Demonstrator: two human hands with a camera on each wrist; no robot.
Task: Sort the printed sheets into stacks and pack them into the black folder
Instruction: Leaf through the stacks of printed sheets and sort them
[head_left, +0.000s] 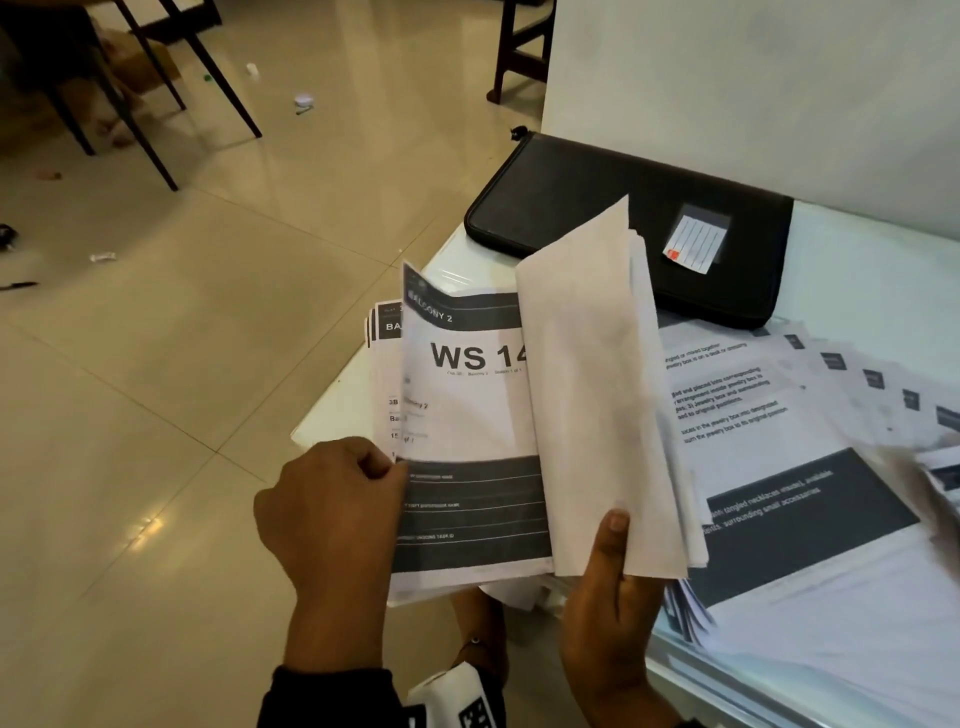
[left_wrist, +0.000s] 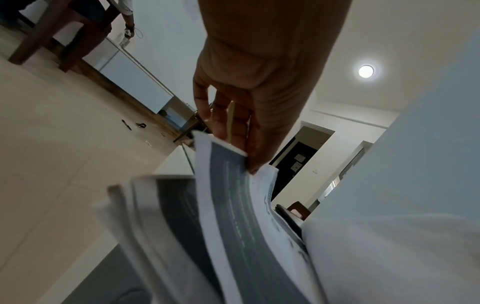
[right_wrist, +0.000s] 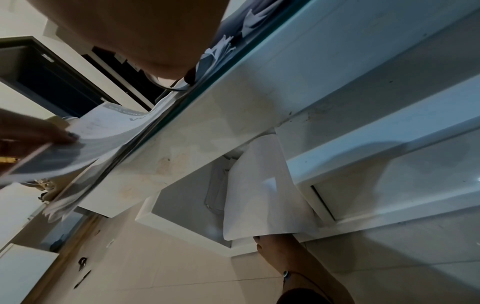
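Left hand (head_left: 332, 499) sits knuckles-up at the near left edge of the sheet marked WS 14 (head_left: 467, 415), fingers curled in and pinching that edge. Right hand (head_left: 608, 613) comes from below, thumb on top, pinching a flipped-up bunch of blank-backed sheets (head_left: 592, 395) that stands tilted and hides the right half of the printed page. The black folder (head_left: 623, 218) lies closed and flat at the back of the table (head_left: 857, 270), long side running left to right, partly covered by the raised bunch. More printed sheets (head_left: 779, 467) fan out to the right.
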